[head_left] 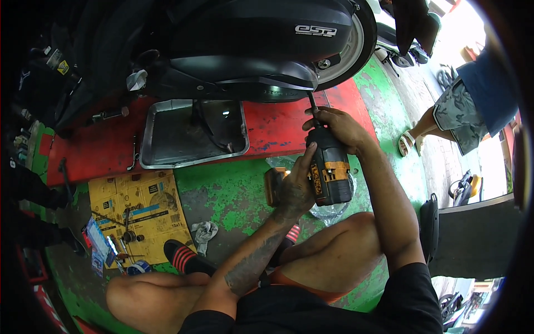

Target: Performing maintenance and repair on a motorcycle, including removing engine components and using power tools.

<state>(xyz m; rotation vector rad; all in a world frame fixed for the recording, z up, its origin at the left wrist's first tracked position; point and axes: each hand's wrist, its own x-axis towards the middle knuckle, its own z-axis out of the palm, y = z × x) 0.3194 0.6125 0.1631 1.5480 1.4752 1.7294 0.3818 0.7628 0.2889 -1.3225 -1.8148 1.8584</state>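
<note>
A black and orange cordless impact driver [332, 175] points away from me, gripped in both hands. My left hand [296, 190] is closed round its handle, with the battery end showing beside the wrist. At the front of the tool, my right hand [340, 127] wraps its fingers about the nose and the bit. A long thin dark bit [312, 101] runs up to the lower rear edge of the black scooter's side cover [250, 69]. Whether the bit sits in a screw is too small to tell.
Under the scooter, a metal drip tray [194, 165] with a dark hose lies on a red platform [272, 131], a spanner [134, 153] beside it. Cardboard [142, 195] with small tools and a rag [204, 232] lie at left. Another person [467, 106] stands at right.
</note>
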